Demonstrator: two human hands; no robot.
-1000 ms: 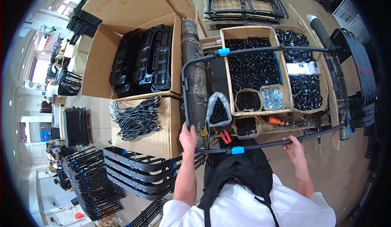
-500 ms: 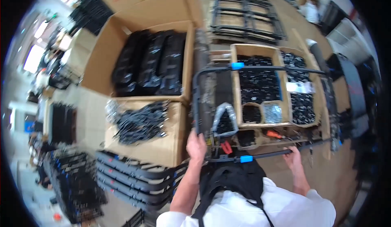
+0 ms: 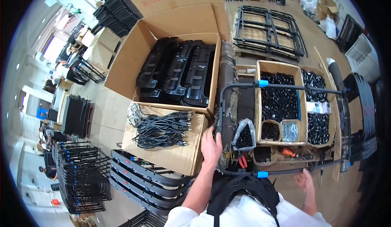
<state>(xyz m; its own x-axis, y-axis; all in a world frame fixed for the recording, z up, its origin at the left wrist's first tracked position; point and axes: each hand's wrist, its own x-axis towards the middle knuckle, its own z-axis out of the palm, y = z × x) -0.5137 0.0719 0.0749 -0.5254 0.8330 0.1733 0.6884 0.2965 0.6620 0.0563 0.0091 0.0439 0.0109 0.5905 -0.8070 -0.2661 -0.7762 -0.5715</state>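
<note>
Left hand (image 3: 211, 146) wrapped around the left upright of a black tubular metal frame (image 3: 281, 88), fingers (image 3: 217, 136) closed on the tube near its lower left corner. Right hand (image 3: 305, 181) just below the frame's near bar, palm up with fingers spread and loose, gripping nothing, barely apart from the tube. Frame lying flat across the worktop (image 3: 326, 194), over the wooden trays; two blue clips on it, one on the far bar (image 3: 263, 83) and one on the near bar (image 3: 262, 174). Inside the frame's outline: a tray of small black parts (image 3: 279, 103), a clear bag of black pieces (image 3: 244, 135), a small bin of silvery hardware (image 3: 290, 131), and an orange-handled tool (image 3: 288, 152) close to the near bar. Left of the frame: an open cardboard box of black moulded panels (image 3: 179, 76) and, nearer, a carton of coiled black cables (image 3: 163, 129). Beyond the frame, stacked black wire racks (image 3: 269, 25) on the floor. Compared with half a second earlier: same left-hand grip, right hand dropped off the near bar and opened, view swung so the boxes to the left of the frame show more fully.
</note>
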